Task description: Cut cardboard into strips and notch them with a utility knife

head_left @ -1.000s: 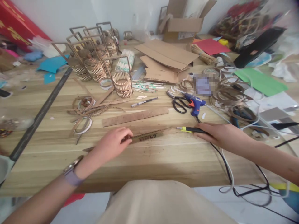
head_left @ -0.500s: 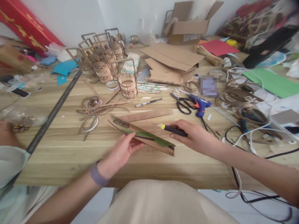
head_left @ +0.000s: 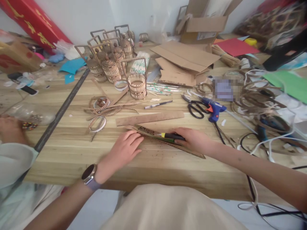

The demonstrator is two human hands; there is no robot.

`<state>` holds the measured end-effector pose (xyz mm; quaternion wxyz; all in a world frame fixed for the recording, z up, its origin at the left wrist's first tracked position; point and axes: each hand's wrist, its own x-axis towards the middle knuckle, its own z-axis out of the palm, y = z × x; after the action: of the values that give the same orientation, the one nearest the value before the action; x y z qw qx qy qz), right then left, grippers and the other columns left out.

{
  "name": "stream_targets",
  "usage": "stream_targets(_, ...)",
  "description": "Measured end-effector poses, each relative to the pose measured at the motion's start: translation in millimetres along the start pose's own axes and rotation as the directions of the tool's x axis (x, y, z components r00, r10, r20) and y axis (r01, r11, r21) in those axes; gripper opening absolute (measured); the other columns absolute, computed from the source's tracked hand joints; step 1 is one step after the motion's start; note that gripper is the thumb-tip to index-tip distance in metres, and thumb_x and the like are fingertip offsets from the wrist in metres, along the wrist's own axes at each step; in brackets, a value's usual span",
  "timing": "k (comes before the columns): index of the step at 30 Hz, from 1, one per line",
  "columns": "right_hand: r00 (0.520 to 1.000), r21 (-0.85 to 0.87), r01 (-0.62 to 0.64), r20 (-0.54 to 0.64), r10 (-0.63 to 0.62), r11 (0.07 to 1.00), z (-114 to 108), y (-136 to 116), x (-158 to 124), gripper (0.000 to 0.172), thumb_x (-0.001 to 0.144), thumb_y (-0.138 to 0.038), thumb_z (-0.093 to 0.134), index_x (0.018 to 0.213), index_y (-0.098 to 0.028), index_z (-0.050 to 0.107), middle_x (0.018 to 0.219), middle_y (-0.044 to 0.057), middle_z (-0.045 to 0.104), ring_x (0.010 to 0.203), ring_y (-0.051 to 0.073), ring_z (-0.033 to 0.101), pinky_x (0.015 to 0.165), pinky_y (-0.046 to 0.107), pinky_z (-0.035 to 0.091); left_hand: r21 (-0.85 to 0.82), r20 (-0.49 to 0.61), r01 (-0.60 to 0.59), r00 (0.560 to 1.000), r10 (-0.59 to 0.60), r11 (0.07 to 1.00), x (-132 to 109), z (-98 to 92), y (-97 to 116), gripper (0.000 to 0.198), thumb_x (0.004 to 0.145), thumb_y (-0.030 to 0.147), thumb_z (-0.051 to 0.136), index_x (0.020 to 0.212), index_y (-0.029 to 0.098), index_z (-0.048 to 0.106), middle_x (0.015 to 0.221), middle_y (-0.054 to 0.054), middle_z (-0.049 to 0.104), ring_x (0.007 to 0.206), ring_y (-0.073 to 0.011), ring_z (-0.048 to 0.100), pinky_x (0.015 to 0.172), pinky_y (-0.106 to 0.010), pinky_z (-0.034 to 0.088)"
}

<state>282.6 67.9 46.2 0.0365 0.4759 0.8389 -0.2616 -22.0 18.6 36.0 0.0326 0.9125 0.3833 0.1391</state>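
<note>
My left hand [head_left: 127,145], with a watch on its wrist, grips the left end of a narrow piece of cardboard [head_left: 192,152]. This piece is tilted on its edge just above the tabletop, with some green showing on it. A craft knife [head_left: 176,136] with a black handle and yellow collar is held in my right hand [head_left: 192,139]. Its blade points left, over the cardboard; whether it touches cannot be made out. Behind both hands a flat cardboard strip [head_left: 150,118] lies on the wooden table [head_left: 100,166].
Scissors [head_left: 196,108] and a blue glue gun [head_left: 216,110] lie to the right, near tangled cables. Small stick-built lanterns [head_left: 111,70] stand behind, beside cardboard sheets [head_left: 187,56]. Tape rolls [head_left: 97,124] and a pen [head_left: 158,104] lie nearer. Another person's hand [head_left: 11,127] is at far left.
The cardboard piece has turned and lowered, its green side now less visible. My left hand has rolled over, showing its back and the watch. The knife has come over the cardboard.
</note>
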Motion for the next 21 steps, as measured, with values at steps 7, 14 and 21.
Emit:
stream_targets(7,0.998,-0.042,0.035,0.044,-0.033,0.999,-5.3,-1.5,0.7,0.028,0.093,-0.024,0.051,0.119,-0.023,0.062,0.111,0.008,0.073,0.099,0.025,0.069,0.077,0.033,0.052,0.223,0.031,-0.067,0.998,0.062,0.972,20.7,8.2,-15.4,0.024,0.093,0.020,0.060,0.115,0.010,0.062,0.109,-0.015,0.063,0.105,-0.0305,0.056,0.091,-0.047,0.050)
stream_targets(14,0.999,-0.009,0.042,0.010,-0.042,0.999,-8.0,3.5,-1.4,0.031,0.095,-0.036,0.050,0.121,-0.023,0.062,0.114,0.009,0.071,0.101,0.026,0.068,0.080,0.035,0.052,0.394,0.127,-0.173,0.983,0.133,0.903,25.3,17.2,-20.0,0.030,0.096,0.004,0.042,0.121,0.008,0.059,0.101,-0.013,0.066,0.092,-0.0255,0.059,0.076,-0.037,0.050)
stream_targets(21,0.998,-0.168,0.068,-0.005,-0.070,0.983,-22.1,-17.4,-8.9,0.028,0.098,-0.039,0.045,0.115,-0.025,0.063,0.100,0.006,0.074,0.082,0.023,0.071,0.061,0.029,0.045,0.339,0.114,-0.218,0.975,0.190,0.915,11.1,21.0,-1.8,0.036,0.097,0.002,0.031,0.119,0.006,0.060,0.109,-0.018,0.069,0.098,-0.0262,0.061,0.080,-0.039,0.049)
